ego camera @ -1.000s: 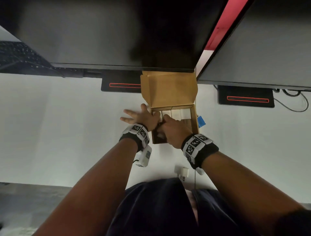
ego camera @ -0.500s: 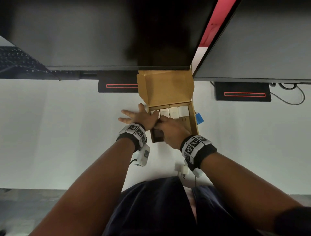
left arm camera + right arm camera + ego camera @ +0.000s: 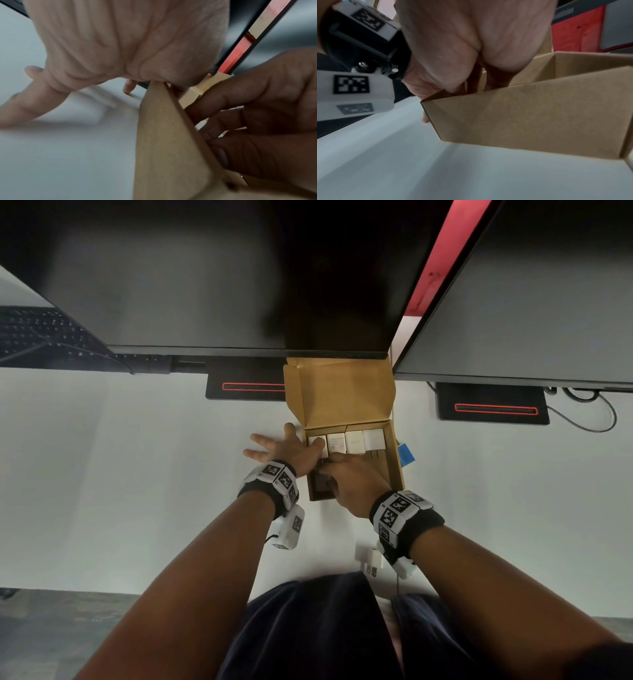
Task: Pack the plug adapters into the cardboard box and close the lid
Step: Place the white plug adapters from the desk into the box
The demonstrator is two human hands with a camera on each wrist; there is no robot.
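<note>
An open cardboard box [image 3: 394, 470] sits on the white table, its lid [image 3: 346, 395] standing up against a monitor. Several white plug adapters [image 3: 354, 441] line the box's far side. My left hand [image 3: 284, 448] rests against the box's left wall [image 3: 168, 142], fingers spread on the table and thumb reaching over the wall. My right hand [image 3: 352, 481] is inside the box at its near left, fingers curled [image 3: 265, 108] over something white, apparently an adapter; most of it is hidden. One more white adapter [image 3: 368, 558] lies on the table by my right wrist.
Two dark monitors [image 3: 205, 285] [image 3: 531, 302] overhang the table's back, each on a black base [image 3: 246, 386] [image 3: 493, 407]. A blue tag [image 3: 406, 455] lies by the box's right wall. A keyboard [image 3: 37, 333] is at the far left. A cable [image 3: 596, 419] loops at right.
My right hand has drawn back a little toward the box's near left corner. The left hand stays against the box wall.
</note>
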